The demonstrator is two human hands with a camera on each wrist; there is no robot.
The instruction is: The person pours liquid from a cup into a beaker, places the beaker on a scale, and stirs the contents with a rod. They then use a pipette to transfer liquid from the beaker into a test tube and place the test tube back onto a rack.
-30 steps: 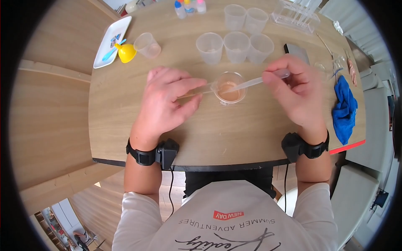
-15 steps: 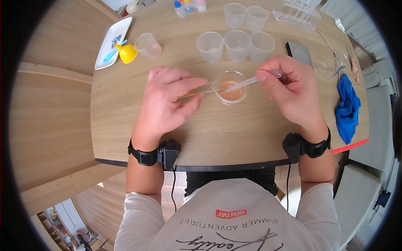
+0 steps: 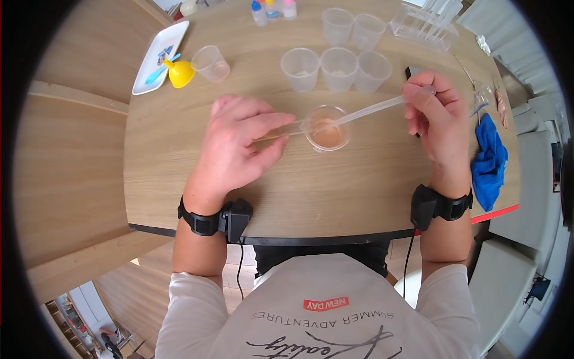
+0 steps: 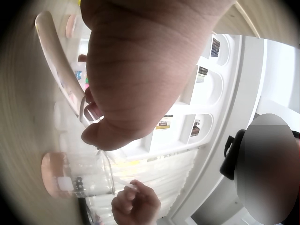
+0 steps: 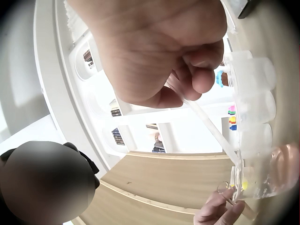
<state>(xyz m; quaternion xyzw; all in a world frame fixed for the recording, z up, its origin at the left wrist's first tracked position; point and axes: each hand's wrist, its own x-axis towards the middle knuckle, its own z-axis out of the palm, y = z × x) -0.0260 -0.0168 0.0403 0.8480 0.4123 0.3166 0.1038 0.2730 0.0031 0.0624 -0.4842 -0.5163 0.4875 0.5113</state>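
Note:
A small clear beaker [image 3: 327, 139] with pinkish-brown liquid in its bottom stands on the table between the hands. My left hand [image 3: 242, 137] pinches a clear test tube [image 4: 61, 61] between thumb and fingers. The tube slants toward the beaker, its mouth end right at the beaker's rim. In my right hand [image 3: 439, 113] is a translucent plastic dropper [image 3: 373, 107], gripped near its bulb end. It angles down to the left, its tip over the beaker. The right wrist view shows the dropper reaching down to the rim, near the left fingertips.
Several translucent plastic cups [image 3: 339, 69] stand beyond the beaker. At the left are a cup with some pink liquid [image 3: 210, 64], a yellow funnel [image 3: 180, 74] and a white tray [image 3: 143, 78]. Small bottles [image 3: 259, 13], a test tube rack [image 3: 421, 30] and a blue cloth [image 3: 490, 161] lie farther out.
My right hand has moved right, away from the beaker, with the dropper; more of its length now shows. The left hand and the beaker have stayed nearly in place.

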